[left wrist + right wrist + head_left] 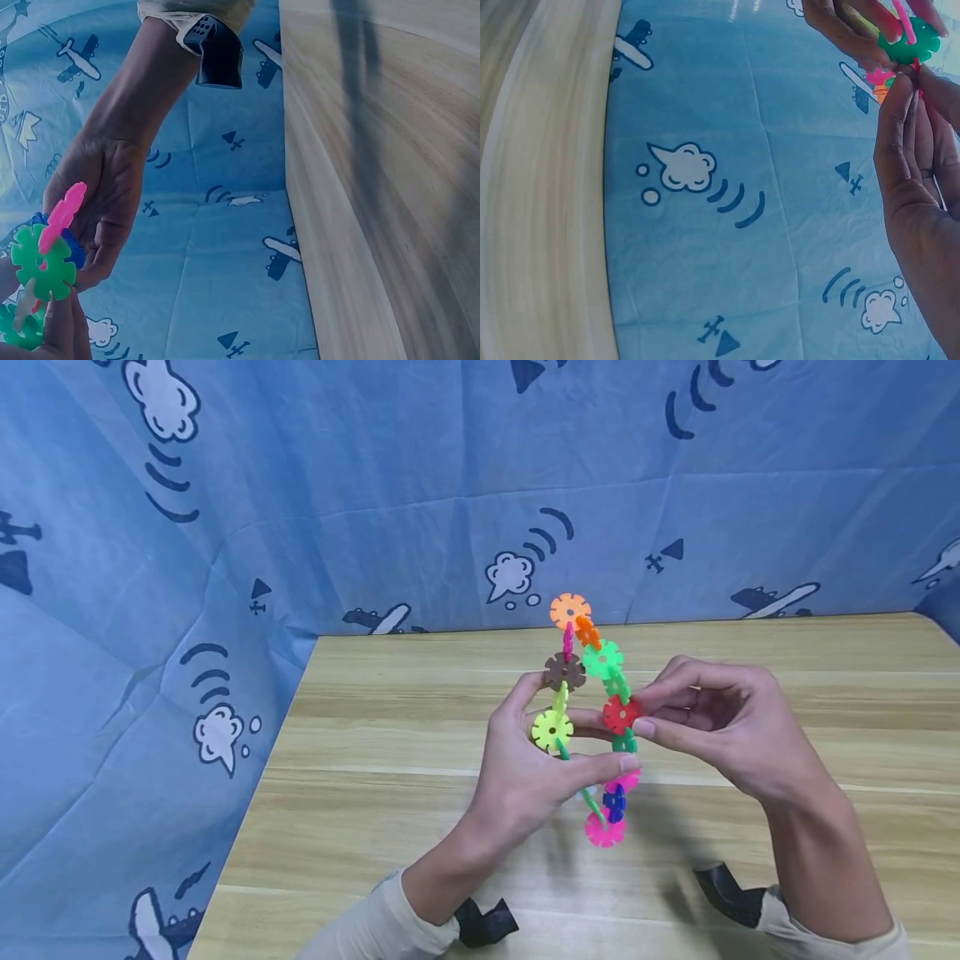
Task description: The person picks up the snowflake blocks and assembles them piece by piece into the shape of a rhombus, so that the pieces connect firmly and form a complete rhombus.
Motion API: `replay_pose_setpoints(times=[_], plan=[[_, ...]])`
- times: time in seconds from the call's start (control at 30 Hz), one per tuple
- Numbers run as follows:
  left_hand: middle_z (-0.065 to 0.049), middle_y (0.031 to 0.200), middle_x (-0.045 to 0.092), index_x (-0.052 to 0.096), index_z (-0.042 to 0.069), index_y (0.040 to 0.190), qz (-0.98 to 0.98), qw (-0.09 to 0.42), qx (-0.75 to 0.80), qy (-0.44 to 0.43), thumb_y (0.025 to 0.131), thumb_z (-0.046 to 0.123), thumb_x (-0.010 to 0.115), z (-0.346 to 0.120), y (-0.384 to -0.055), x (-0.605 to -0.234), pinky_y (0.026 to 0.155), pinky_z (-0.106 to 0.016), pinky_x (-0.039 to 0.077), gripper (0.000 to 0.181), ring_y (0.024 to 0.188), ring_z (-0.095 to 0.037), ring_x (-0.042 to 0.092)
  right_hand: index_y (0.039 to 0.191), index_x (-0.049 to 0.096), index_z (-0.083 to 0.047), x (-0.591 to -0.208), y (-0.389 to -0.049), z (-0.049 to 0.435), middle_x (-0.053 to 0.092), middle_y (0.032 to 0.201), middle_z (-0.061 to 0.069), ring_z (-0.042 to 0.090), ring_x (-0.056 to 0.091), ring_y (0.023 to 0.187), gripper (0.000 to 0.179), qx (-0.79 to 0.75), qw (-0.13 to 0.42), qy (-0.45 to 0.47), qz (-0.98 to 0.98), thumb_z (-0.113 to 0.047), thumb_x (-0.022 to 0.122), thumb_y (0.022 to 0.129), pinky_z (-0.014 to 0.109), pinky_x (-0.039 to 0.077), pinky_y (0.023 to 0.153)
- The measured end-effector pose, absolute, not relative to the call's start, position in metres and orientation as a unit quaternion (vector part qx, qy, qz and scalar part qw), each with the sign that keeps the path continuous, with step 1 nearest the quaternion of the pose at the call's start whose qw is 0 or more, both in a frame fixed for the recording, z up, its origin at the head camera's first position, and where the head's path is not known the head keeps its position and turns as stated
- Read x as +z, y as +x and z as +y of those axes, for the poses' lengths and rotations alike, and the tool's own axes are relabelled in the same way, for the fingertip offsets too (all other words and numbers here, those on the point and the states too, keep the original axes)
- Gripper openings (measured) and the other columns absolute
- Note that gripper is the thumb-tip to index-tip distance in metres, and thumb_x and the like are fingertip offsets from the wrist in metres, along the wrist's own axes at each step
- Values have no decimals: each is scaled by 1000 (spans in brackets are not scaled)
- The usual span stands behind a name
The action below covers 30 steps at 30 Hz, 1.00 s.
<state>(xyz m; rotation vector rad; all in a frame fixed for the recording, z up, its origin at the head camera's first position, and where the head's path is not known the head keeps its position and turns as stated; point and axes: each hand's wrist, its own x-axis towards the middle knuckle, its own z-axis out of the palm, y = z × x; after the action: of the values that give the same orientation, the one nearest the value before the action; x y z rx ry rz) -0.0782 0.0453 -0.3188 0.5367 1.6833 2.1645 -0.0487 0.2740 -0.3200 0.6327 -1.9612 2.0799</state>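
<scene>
A ring-shaped chain of slotted plastic discs, interlocked edge to edge, is held up over the table in the head view. An orange disc (pixel 570 610) tops it, and a pink disc (pixel 605 831) hangs lowest. My left hand (pixel 513 760) grips the chain from the left, its fingers passing behind a yellow-green disc (pixel 552 731) and its thumb on the right strand. Between thumb and fingers, my right hand (pixel 723 718) pinches a red disc (pixel 619 715) at its right edge. Close to the hands, the left wrist view shows a green disc (pixel 43 262) and a tilted pink disc (pixel 63 217).
Beneath the hands lies a light wooden table (pixel 390 735). A blue printed cloth (pixel 405 468) hangs behind its far edge and along its left side. Black straps (pixel 729 895) stick out near the sleeve cuffs.
</scene>
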Motion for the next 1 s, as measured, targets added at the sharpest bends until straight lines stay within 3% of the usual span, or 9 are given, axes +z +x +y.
replay_pose_setpoints(times=[0.17, 0.33, 0.53, 0.73, 0.83, 1.0], plan=[[0, 100, 78, 60, 33, 139, 601, 170, 755, 198, 78, 5, 94, 44, -79, -320, 62, -21, 57, 75, 68, -15, 70, 105, 72, 17, -312, -46, 271, 74, 96, 12, 19, 80, 88, 35, 673, 102, 174, -712, 37, 69, 76, 28, 66, 83], [-2, 99, 78, 57, 33, 142, 610, 176, 747, 197, 79, 7, 94, 43, -80, -320, 66, -24, 61, 78, 69, -13, 73, 102, 71, 16, -311, -45, 268, 76, 97, 10, 18, 80, 87, 30, 670, 106, 147, -720, 32, 73, 78, 27, 66, 84], [-1, 100, 78, 58, 30, 140, 607, 177, 749, 198, 79, 5, 93, 44, -80, -321, 69, -28, 64, 75, 76, -15, 77, 104, 71, 15, -316, -46, 267, 77, 99, 11, 18, 81, 89, 30, 690, 122, 148, -698, 31, 72, 79, 25, 65, 84], [-9, 108, 77, 54, 20, 142, 576, 203, 767, 195, 80, -4, 90, 48, -80, -320, 78, -34, 68, 75, 88, -14, 79, 106, 72, 14, -313, -45, 266, 77, 100, 10, 16, 80, 87, 27, 684, 136, 117, -707, 27, 73, 82, 23, 65, 85], [-11, 111, 79, 54, 19, 140, 563, 214, 774, 194, 80, -7, 88, 50, -79, -320, 83, -36, 68, 74, 99, -14, 79, 106, 74, 12, -310, -43, 266, 79, 100, 8, 15, 80, 87, 25, 675, 140, 96, -718, 23, 75, 84, 21, 64, 82], [-9, 113, 79, 56, 19, 138, 559, 214, 780, 182, 82, -6, 87, 51, -78, -321, 82, -35, 68, 69, 103, -18, 80, 107, 75, 9, -307, -43, 266, 80, 99, 7, 14, 80, 88, 23, 655, 124, 83, -741, 19, 76, 86, 21, 64, 82]])
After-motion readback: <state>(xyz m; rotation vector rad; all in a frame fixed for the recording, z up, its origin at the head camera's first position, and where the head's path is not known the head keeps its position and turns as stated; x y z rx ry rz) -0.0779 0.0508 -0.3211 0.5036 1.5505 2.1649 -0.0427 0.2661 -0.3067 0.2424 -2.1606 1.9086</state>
